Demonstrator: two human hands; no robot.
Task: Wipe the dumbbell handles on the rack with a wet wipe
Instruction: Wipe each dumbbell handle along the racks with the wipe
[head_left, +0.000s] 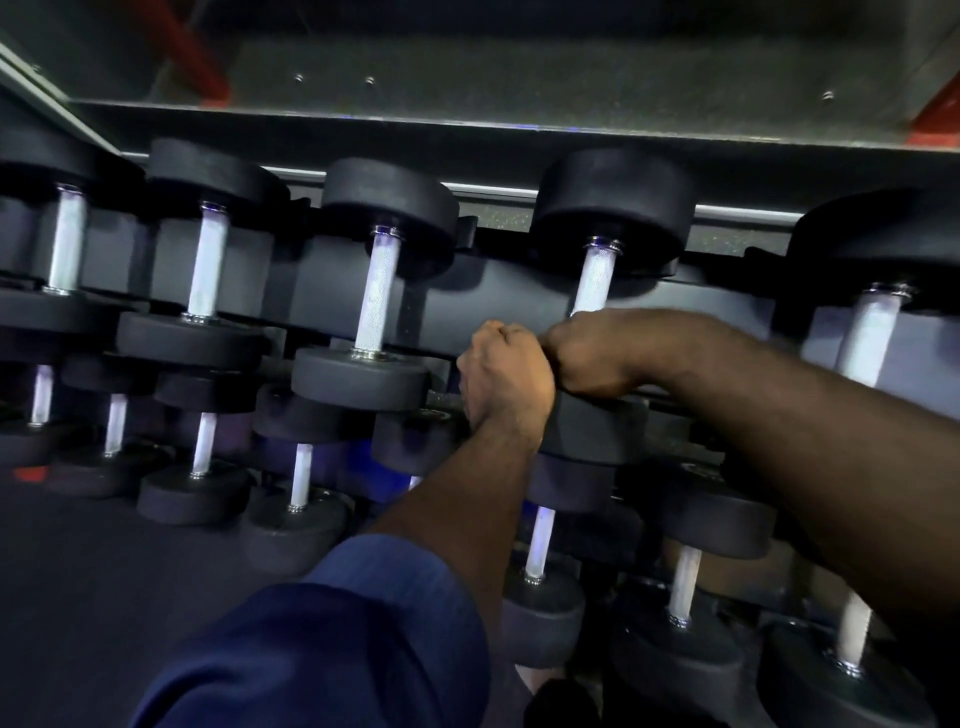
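Observation:
Black dumbbells with pale knurled handles lie in rows on a dark tiered rack (519, 306). My right hand (587, 353) reaches in from the right and curls around the lower end of one top-row dumbbell handle (593, 283), just above that dumbbell's front head (597, 428). My left hand (504, 374), on a blue-sleeved arm, is a fist pressed against the right hand, beside the same front head. What the left fingers hold is hidden. No wet wipe shows in either hand.
Neighbouring top-row dumbbells lie left (379, 291) and right (872, 332) of the one being handled. Lower tiers hold several smaller dumbbells (537, 545). A grey ledge (467, 124) runs behind the rack. Dark floor (104, 597) lies at the lower left.

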